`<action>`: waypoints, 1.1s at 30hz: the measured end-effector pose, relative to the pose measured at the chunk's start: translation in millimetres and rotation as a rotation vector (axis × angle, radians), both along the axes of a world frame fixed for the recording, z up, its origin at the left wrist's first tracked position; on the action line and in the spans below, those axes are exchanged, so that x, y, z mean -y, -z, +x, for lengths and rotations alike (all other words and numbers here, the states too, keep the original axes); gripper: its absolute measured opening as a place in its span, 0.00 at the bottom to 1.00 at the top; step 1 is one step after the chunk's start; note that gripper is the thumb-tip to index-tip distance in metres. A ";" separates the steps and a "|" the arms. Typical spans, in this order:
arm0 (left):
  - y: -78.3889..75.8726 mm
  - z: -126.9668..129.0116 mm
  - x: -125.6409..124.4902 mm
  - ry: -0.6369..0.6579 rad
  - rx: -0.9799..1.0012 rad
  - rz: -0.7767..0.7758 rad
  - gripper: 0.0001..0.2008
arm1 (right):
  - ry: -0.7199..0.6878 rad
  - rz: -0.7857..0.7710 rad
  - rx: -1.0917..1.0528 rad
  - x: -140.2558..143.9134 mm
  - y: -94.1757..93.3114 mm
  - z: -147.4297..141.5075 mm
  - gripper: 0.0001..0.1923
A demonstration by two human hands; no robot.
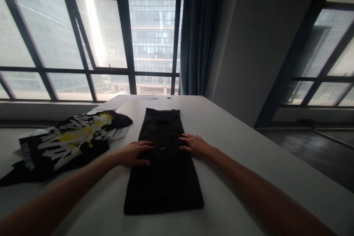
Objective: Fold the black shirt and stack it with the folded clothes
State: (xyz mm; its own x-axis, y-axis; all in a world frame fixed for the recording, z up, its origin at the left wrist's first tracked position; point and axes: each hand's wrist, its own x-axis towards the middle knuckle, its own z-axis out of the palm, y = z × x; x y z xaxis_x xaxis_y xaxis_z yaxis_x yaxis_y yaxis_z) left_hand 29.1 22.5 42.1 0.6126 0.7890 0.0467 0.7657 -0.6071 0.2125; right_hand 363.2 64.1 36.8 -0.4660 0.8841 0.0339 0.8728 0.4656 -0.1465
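Observation:
A black garment (166,184), folded into a long narrow rectangle, lies flat on the white table (218,132). It has a small pale mark near its middle; which kind of garment it is I cannot tell. My left hand (135,153) rests on its left edge, fingers spread and thumb apart. On the opposite edge lies my right hand (193,144), its fingertips touching the cloth and its fingers stretched out. Neither hand grips the fabric.
To the left lies a crumpled black garment (69,140) with white and yellow print, white cords beside it. Sheets of paper (116,102) and a small dark round spot are at the table's far end. Beyond stand windows, a dark curtain (197,37) and a wall.

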 end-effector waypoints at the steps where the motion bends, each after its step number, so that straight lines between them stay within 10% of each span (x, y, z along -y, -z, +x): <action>1: 3.5 -1.3 -0.1 -0.038 -0.036 0.005 0.31 | 0.040 0.061 0.026 -1.8 0.5 0.9 0.28; 6: -6.4 12.6 4.9 -0.155 -0.009 0.211 0.23 | 0.119 0.244 0.043 5.9 -15.6 -7.9 0.24; 12: -21.0 20.9 47.5 0.075 0.160 -0.048 0.18 | -0.199 -0.004 -0.300 45.7 -17.0 -5.9 0.17; 19: -10.5 14.1 57.1 0.098 0.247 -0.094 0.12 | -0.191 -0.095 -0.435 47.8 -4.8 3.6 0.09; 24: -24.4 19.6 71.0 0.052 0.215 -0.122 0.13 | -0.198 -0.071 -0.381 65.2 -24.6 0.5 0.08; 29: -37.1 31.3 88.4 0.092 0.102 -0.173 0.13 | -0.255 -0.297 -0.259 93.4 -49.3 1.6 0.29; 33: -41.9 28.7 90.5 0.134 0.131 -0.154 0.09 | -0.202 -0.365 -0.133 104.0 -57.1 0.6 0.16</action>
State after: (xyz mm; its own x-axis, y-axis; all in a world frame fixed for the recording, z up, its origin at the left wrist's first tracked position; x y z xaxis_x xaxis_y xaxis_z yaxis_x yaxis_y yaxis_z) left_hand 57.7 -68.0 84.0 0.7088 0.7052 0.0181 0.6404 -0.6540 0.4026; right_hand 363.8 -40.0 93.9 -0.6435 0.7410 -0.1921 0.7319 0.5219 -0.4381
